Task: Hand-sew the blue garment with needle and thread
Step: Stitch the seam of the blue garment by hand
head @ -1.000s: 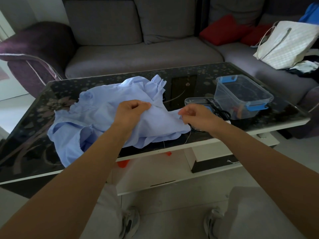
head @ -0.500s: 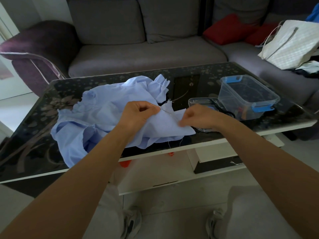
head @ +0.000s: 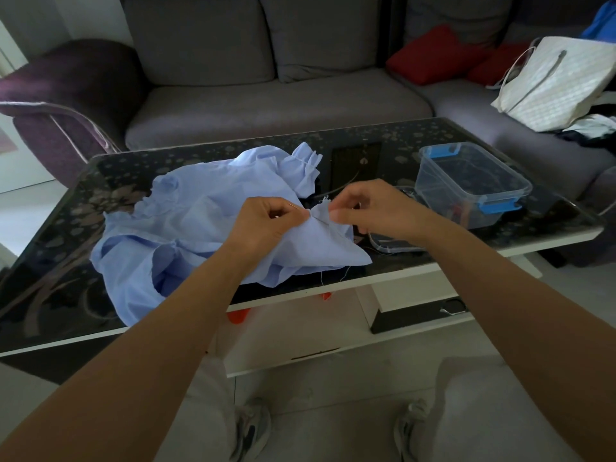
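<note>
Loose threads hang by the near edge of the table. Just past them, the left hand and right hand both pinch one small fold of the blue cloth, which sits right between them. The rest spreads out left. I cannot make out the needle.

A: Where is the garment laid?
B: On the left half of the table, its right corner pinched by the left hand and the right hand.
A: And what is set to the right?
B: A box, behind the right hand. A sofa is placed behind the table, with a bag laid at its right end.
</note>
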